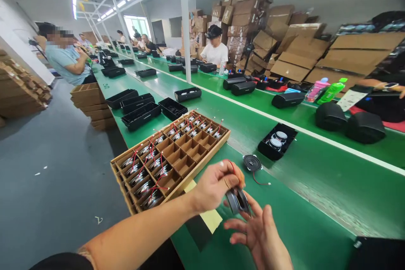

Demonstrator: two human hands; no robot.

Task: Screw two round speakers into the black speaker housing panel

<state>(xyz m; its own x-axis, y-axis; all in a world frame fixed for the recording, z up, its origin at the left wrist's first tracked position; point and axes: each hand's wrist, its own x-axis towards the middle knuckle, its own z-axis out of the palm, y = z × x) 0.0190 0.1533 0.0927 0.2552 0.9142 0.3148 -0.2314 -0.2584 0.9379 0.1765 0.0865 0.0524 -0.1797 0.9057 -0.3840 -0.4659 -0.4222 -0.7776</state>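
Speaker driver [238, 200], a round dark metal-backed disc with a thin red wire, sits low in the middle of the view, held above the smooth green bench [303, 185] between both hands. Going from the left, a cardboard tray [171, 158] split by thin brown dividers into square cells lies on the bench edge, many cells filled with shiny round drivers trailing red leads, several cells bare. Just right of it the left hand [215, 185] is clenched around the driver's upper rim, fingers curled, the red wire looping over its knuckle. Below and to the right, the right hand [259, 232] lies open, palm up, its fingertips touching the driver's underside without closing on it. Further right a second black cone driver [252, 163] rests flat on the bench with its wire snaking away, and beyond it lies a matt black rectangular housing [277, 141] holding two pale round units.
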